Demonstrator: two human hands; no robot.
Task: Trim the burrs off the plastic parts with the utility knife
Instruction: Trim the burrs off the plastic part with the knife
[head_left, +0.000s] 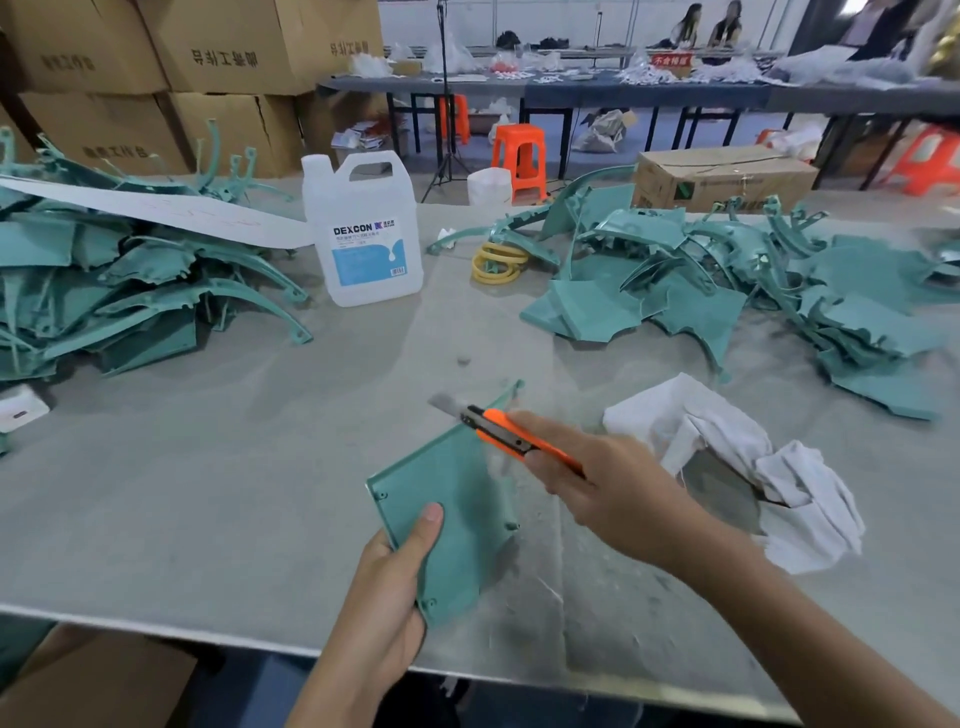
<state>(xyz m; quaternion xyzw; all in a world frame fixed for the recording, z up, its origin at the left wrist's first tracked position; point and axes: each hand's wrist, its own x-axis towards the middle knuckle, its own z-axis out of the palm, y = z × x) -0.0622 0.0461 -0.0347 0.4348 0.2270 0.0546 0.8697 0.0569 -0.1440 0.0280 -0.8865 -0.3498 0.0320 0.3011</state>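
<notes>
My left hand (387, 587) grips the near end of a teal plastic part (462, 499), thumb pressed on its flat face, holding it tilted above the grey table (208, 493). My right hand (602, 488) grips an orange utility knife (511, 431) with its blade out. The blade lies across the part's far upper edge, pointing up and left. A heap of teal parts (753, 291) lies at the right, and another teal pile (114, 291) lies at the left.
A white jug labelled DEXCON (363, 234) stands at the table's middle back, with yellow rings (496, 262) beside it. White rags (737, 467) lie right of my right hand. Cardboard boxes (197, 67) are stacked behind at the left. The table's front edge runs just below my wrists.
</notes>
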